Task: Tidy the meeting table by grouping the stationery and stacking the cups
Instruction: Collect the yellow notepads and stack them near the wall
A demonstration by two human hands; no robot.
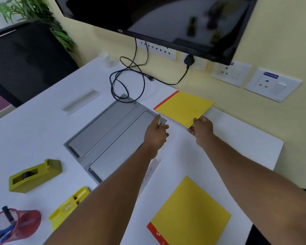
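Both arms reach forward over the white counter (34, 131). The right hand (202, 129) pinches the near corner of a yellow notebook (184, 107) with a red spine, thumb on top and fingers beneath; the book sits far across the counter, close to the wall, just right of a grey cable tray (109, 137) set into the surface. The left hand (156, 133) hovers over the tray's far right corner, near the book's left edge, fingers loosely curled with the thumb stretched forward, gripping nothing that can be seen. A second yellow notebook (191, 213) lies flat near the counter's front edge, between the two forearms, well apart from the first. At the left stand a yellow-green tape dispenser (35, 175), a yellow box (69, 206) with small compartments, and a red mesh pen holder (16, 225) lying tipped, with pens inside. A white cup (105, 58) stands far off at the counter's back corner, blurred. A black cable (127, 80) loops from the wall onto the counter beneath a dark screen (157, 18). Wall sockets (272, 84) line the yellow wall.
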